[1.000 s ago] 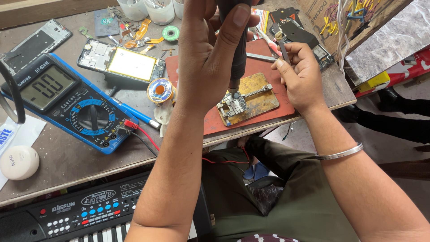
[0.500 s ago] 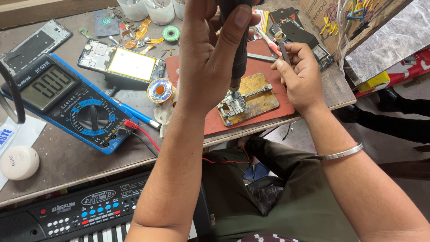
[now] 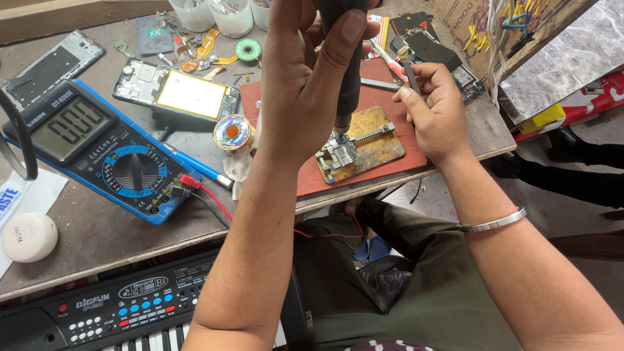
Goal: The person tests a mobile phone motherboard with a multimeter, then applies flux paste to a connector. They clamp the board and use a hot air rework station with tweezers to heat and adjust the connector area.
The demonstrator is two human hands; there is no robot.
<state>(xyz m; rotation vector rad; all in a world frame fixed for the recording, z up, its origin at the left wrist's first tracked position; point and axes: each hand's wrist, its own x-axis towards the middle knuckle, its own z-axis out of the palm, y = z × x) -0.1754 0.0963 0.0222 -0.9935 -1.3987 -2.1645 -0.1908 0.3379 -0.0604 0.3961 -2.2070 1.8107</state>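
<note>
Two hands work over a small circuit board (image 3: 339, 155) clamped in a brass-coloured holder (image 3: 370, 144) on the counter (image 3: 91, 234).

Left hand (image 3: 305, 78) is wrapped around a dark, pen-shaped hot-air tool (image 3: 348, 78), thumb pressed on its side, its metal nozzle pointing straight down just above the board. Right hand (image 3: 439, 114) pinches a pair of tweezers (image 3: 409, 73) between thumb and fingers, held up near the holder's right end and apart from the board. Holder and board sit on a red mat (image 3: 390, 169) at the counter's near edge. To the left lie a solder spool (image 3: 233, 132), an opened phone (image 3: 179, 96) and a blue multimeter (image 3: 97, 146) with red and black leads. A keyboard (image 3: 130, 312) sits below the counter edge.
</note>
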